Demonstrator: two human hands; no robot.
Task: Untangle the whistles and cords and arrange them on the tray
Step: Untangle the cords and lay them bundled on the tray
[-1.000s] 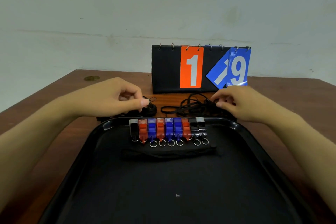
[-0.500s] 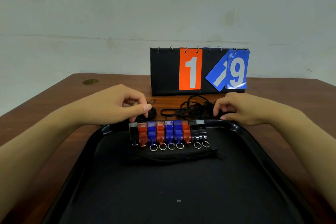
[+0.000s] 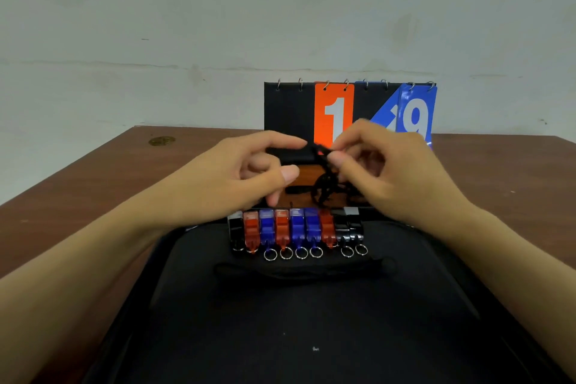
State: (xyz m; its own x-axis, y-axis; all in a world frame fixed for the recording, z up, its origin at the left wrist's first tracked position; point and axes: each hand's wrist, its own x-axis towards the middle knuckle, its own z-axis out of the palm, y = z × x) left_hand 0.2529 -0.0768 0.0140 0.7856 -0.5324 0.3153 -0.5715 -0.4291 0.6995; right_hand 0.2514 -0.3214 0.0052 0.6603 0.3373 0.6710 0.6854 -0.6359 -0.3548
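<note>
Dangling from the right hand (image 3: 383, 178), a tangle of black cords (image 3: 325, 187) hangs above the table (image 3: 93, 184), just behind the tray (image 3: 436, 305). The right thumb and forefinger pinch the cords' clip end. The left hand (image 3: 237, 178) is held close beside it, fingers loosely spread with the forefinger tip reaching toward the clip; whether it touches cannot be told. Nine whistles (image 3: 296, 229), black, orange and blue, lie side by side in a row along the tray's far edge, key rings toward the person. A bundle of black cord (image 3: 305, 268) lies just in front of them. A flip scoreboard (image 3: 335, 115) stands at the back.
</note>
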